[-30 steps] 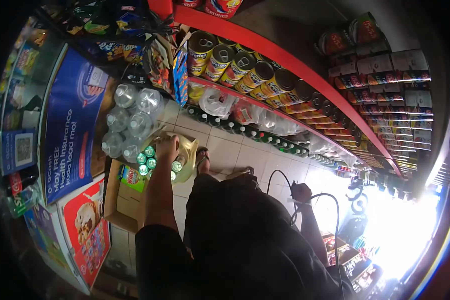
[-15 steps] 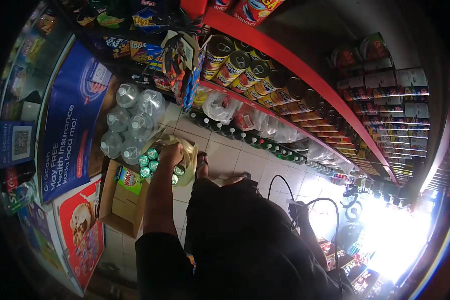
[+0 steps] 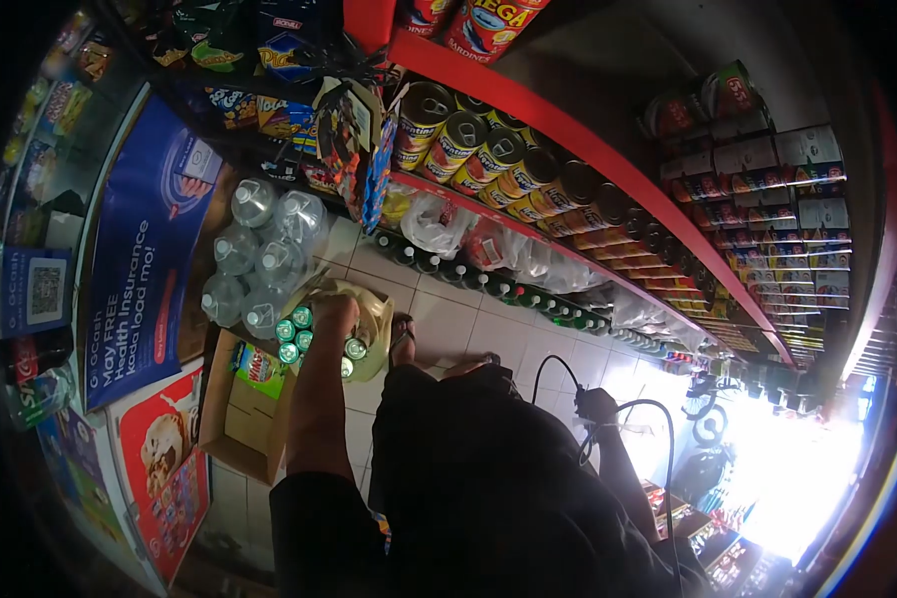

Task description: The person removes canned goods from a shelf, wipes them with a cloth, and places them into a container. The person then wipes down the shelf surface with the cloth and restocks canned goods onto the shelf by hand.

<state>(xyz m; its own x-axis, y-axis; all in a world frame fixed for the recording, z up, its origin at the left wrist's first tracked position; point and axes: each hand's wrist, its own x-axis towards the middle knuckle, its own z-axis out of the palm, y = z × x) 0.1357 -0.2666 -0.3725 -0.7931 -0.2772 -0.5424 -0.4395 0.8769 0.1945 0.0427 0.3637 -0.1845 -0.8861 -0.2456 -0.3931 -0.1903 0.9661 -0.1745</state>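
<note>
Little has moved since the earlier frame beyond a slight shift of the left hand, now at the translucent yellowish plastic bag on the pale tiled floor, beside a cluster of round, green-topped containers; its fingers are hidden, so I cannot tell what it grips. Curled by a looped black cable, the right hand is too dark to confirm a hold. Reaching among the containers seems the step in hand, and the next move calls for a secure grasp without snagging the bag.
</note>
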